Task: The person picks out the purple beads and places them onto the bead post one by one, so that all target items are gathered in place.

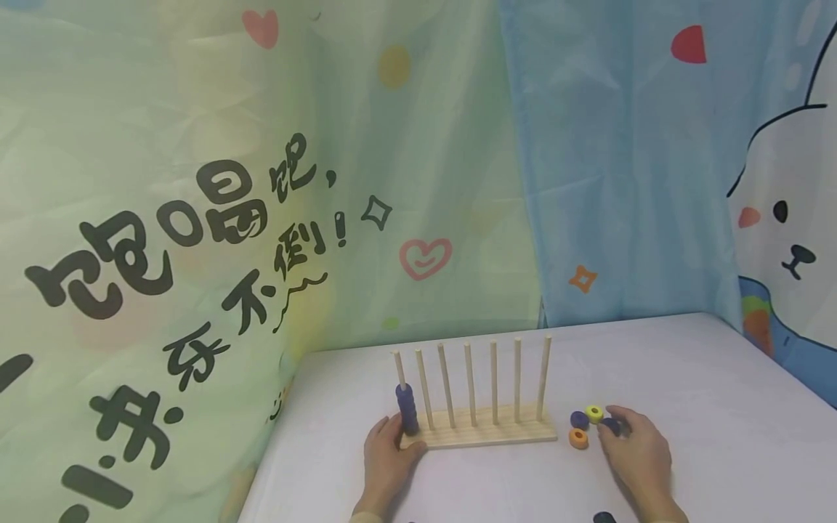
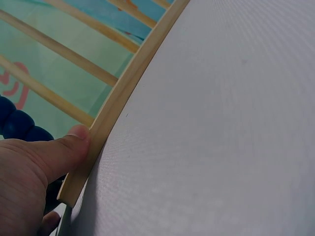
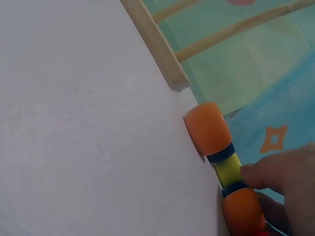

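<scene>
A wooden bead stand (image 1: 484, 434) with a row of upright pegs is on the white table. Dark blue beads (image 1: 406, 409) are stacked on its leftmost peg. My left hand (image 1: 386, 457) grips the base's left end, its thumb (image 2: 74, 142) on the front edge. To the right of the stand, my right hand (image 1: 639, 457) pinches a dark blue bead (image 1: 612, 426) between thumb and forefinger. Beside it lie a yellow bead (image 1: 593, 414), another blue bead (image 1: 579, 419) and an orange bead (image 1: 578, 438). In the right wrist view, a second orange bead (image 3: 243, 211) sits close under the fingers.
The white table (image 1: 490, 487) reaches back to a printed green curtain (image 1: 418, 181) and a blue curtain (image 1: 621, 181). A small dark object (image 1: 604, 517) is cut off by the bottom edge of the head view. A bit of red (image 3: 258, 234) shows below the beads.
</scene>
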`<action>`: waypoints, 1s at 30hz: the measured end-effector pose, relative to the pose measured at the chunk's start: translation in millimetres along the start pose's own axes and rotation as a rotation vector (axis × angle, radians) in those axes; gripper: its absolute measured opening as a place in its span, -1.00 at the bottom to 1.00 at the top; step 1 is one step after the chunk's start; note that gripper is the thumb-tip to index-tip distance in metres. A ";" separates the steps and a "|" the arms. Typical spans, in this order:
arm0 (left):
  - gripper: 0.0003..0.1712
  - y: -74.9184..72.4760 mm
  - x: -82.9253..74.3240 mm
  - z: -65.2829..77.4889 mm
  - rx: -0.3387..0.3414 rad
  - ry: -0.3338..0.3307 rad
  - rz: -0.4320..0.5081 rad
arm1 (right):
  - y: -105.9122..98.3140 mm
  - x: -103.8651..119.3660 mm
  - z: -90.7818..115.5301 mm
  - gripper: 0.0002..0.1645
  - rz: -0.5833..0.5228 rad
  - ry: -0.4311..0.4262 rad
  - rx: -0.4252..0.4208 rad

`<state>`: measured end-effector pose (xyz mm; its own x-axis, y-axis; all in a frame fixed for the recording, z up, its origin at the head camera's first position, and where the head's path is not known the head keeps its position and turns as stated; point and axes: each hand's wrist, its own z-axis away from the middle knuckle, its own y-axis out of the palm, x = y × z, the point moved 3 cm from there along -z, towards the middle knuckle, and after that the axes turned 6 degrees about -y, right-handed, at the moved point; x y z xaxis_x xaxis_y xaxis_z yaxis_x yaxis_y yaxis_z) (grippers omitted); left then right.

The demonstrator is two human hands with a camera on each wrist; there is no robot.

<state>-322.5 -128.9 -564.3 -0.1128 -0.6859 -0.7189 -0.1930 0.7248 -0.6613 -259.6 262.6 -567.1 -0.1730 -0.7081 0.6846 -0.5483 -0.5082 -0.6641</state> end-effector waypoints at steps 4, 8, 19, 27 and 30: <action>-0.29 -2.2 -1.9 1.7 -0.002 0.002 0.015 | 0.8 0.3 0.3 -0.50 0.022 -0.011 0.011; -0.28 -3.3 -1.8 2.5 0.001 -0.003 0.024 | 2.0 0.3 1.1 -0.47 0.092 -0.037 0.046; -0.27 -1.6 -0.2 1.7 -0.004 -0.013 0.013 | 3.5 0.3 0.0 -0.46 0.146 -0.007 0.098; -0.28 -1.1 -0.3 0.7 -0.006 -0.018 0.013 | 2.5 2.1 0.6 -0.45 0.144 0.000 0.087; -0.28 -1.5 -1.4 1.3 -0.006 -0.014 0.015 | 0.7 3.6 2.4 -0.48 0.125 -0.034 0.041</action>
<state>-320.8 -128.9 -562.6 -0.1024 -0.6739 -0.7317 -0.1974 0.7347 -0.6490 -258.6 258.4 -565.8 -0.2093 -0.7830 0.5857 -0.4899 -0.4344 -0.7558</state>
